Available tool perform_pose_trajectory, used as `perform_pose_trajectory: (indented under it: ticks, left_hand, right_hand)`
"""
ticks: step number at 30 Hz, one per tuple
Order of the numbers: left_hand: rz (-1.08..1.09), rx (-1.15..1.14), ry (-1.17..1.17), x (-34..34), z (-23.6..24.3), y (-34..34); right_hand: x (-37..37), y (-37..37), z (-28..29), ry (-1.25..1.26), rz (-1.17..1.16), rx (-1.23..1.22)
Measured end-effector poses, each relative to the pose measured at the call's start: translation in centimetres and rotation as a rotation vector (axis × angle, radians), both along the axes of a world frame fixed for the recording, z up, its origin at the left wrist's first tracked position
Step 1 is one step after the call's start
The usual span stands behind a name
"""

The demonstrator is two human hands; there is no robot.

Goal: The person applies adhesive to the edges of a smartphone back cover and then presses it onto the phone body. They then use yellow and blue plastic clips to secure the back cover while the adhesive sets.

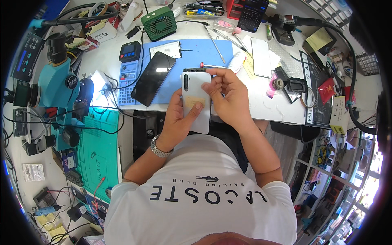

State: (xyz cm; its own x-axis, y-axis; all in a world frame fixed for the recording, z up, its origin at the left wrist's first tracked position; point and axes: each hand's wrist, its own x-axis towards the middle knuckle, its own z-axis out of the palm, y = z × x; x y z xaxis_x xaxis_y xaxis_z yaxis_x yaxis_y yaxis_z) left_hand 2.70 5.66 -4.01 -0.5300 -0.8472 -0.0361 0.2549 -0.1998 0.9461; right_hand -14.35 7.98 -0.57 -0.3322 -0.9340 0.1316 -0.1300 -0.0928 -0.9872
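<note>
Both my hands hold a white-backed smartphone (197, 121) in front of my chest, its back and camera strip facing up. A tan sticker lies on that back. My left hand (179, 115) wraps the phone's left side, with the thumb resting across the sticker. At the upper right edge, my right hand (228, 96) grips with thumb and bent fingers, and the phone's top edge shows dark there. A black smartphone (153, 78) lies screen up on the blue work mat (190, 51), just beyond my left hand. A red-ended screwdriver (212, 65) rests past the phone's top.
A green fan (159, 23) and a small black device (130, 52) stand at the back left. On the left is a teal microscope (61, 85) over a green mat (98, 151). A white phone (261, 57) and a tape roll (308, 98) lie to the right.
</note>
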Motion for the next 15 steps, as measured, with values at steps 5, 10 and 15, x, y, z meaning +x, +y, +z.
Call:
perform_pose_trajectory:
  ticks: [5, 10, 15]
  left_hand:
    - [0.008, 0.180, 0.084, 0.4, 0.2, -0.2]
    - [0.013, 0.171, 0.114, 0.6, 0.0, -0.1]
    - [-0.008, 0.126, 0.096, 0.6, 0.1, -0.1]
  right_hand:
    - [-1.0, -0.3, 0.5, -0.087, 0.018, 0.032]
    - [-0.6, -0.3, 1.2, 0.113, -0.073, 0.017]
    - [-0.5, -0.5, 0.5, 0.220, -0.107, -0.037]
